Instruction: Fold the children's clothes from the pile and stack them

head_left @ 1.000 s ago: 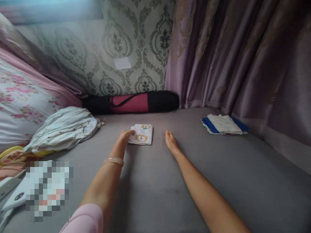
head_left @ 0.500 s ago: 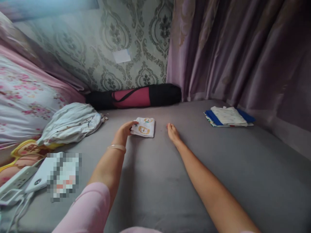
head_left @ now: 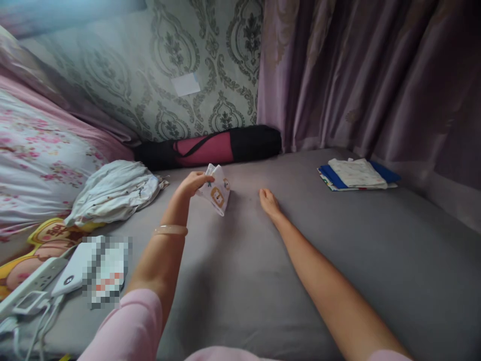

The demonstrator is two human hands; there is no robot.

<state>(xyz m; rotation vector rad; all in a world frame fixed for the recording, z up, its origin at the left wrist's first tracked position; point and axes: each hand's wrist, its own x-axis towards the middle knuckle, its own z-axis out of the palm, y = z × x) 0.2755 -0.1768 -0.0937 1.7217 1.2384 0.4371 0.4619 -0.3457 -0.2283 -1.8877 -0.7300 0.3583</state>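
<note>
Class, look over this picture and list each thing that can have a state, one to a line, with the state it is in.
Printed cloth: folded, tilted
Left hand: pinching the printed cloth
Right hand: open, nothing seen in it
Cloth stack: folded, piled flat
Pale fabric: crumpled
Long bag: lying lengthwise
Curtain: hanging in folds
Grey sheet: spread, slightly wrinkled
Power strip: lying down; on or off unclear

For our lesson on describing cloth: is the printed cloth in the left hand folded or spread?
Folded: the left hand grips the printed cloth as a packet, layers showing at its top.
</note>
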